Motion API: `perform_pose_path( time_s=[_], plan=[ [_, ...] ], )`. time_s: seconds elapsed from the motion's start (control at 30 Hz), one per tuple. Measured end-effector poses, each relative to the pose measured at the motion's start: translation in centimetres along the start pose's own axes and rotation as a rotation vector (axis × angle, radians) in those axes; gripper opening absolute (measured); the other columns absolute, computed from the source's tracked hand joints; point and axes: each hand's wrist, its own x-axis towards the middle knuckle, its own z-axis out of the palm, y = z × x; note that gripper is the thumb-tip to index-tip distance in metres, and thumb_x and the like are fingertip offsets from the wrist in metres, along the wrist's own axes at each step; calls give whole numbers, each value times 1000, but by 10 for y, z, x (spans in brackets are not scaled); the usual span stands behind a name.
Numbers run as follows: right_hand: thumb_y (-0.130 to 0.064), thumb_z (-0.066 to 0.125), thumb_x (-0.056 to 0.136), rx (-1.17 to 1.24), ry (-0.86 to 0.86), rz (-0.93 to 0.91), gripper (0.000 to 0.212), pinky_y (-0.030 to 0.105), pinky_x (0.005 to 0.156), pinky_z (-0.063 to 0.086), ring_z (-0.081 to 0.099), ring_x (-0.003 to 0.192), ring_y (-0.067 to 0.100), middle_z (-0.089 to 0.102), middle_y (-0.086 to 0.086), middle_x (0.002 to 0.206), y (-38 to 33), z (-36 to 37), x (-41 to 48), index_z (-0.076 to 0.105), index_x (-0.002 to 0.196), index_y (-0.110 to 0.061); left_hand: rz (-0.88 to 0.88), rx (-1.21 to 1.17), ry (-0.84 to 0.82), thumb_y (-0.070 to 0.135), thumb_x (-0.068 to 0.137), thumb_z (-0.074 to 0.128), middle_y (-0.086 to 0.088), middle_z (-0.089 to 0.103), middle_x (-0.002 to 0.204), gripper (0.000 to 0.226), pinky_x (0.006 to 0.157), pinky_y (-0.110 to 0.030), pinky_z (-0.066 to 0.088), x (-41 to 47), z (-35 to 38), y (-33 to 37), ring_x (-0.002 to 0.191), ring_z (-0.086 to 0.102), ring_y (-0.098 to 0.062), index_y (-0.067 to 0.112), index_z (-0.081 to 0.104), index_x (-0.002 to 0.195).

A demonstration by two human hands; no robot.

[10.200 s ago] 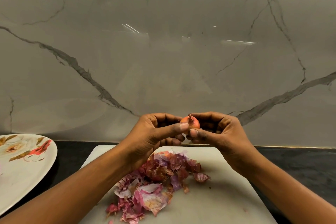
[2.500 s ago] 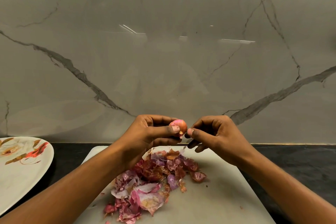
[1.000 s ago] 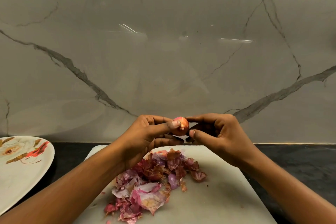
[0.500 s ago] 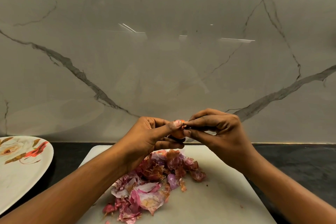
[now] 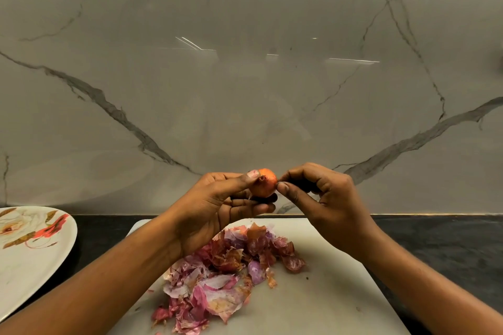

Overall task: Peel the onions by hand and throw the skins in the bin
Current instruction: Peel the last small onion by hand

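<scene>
A small reddish-orange onion [image 5: 264, 183] is held up in front of the wall, above the back edge of a white cutting board [image 5: 326, 294]. My left hand [image 5: 217, 207] grips it between thumb and curled fingers. My right hand [image 5: 321, 198] pinches at the onion's right side with thumb and forefinger, its other fingers curled. A pile of pink, purple and brown onion skins [image 5: 223, 275] lies on the board below my hands. No bin is in view.
A white plate with a red and brown flower pattern [image 5: 30, 255] sits at the left on the dark countertop [image 5: 435, 239]. A grey marble wall [image 5: 245, 76] rises just behind the board.
The onion has been turned in my left hand over the last seconds. My right hand has come off the top of the onion and now pinches at its right side.
</scene>
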Motion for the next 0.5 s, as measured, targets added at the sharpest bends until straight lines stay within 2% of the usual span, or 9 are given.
perform_pose_path(
  time_s=[0.13,0.3,0.43,0.5],
  plan=[
    [-16,82,89,76,20,38,14,27,75,62,76,88,13,79,-9,93,-1,-3,-3,83,102,-14,-5,-62,-22,19,90,67,-31,73,119,40,92,-38,63,-1,0,0,103,76,-40,-8,72,119],
    [1,80,88,186,31,116,26,31,80,65,79,90,14,82,-5,98,1,-3,-5,82,109,-14,-11,-8,-29,24,93,64,-31,72,120,46,94,-42,62,1,-2,-1,103,75,-40,-4,64,130],
    [-8,78,92,205,25,151,21,35,72,66,79,90,17,82,-6,99,1,-6,-6,81,112,-15,6,54,-27,29,95,65,-30,72,119,43,90,-42,64,3,-2,-3,95,74,-32,1,70,128],
    [-20,79,90,210,-5,183,32,36,74,66,78,98,16,80,-6,110,-2,-5,-5,77,121,-17,15,93,-30,30,96,66,-28,73,117,38,86,-39,65,3,-1,-4,90,73,-29,4,75,122]
  ],
)
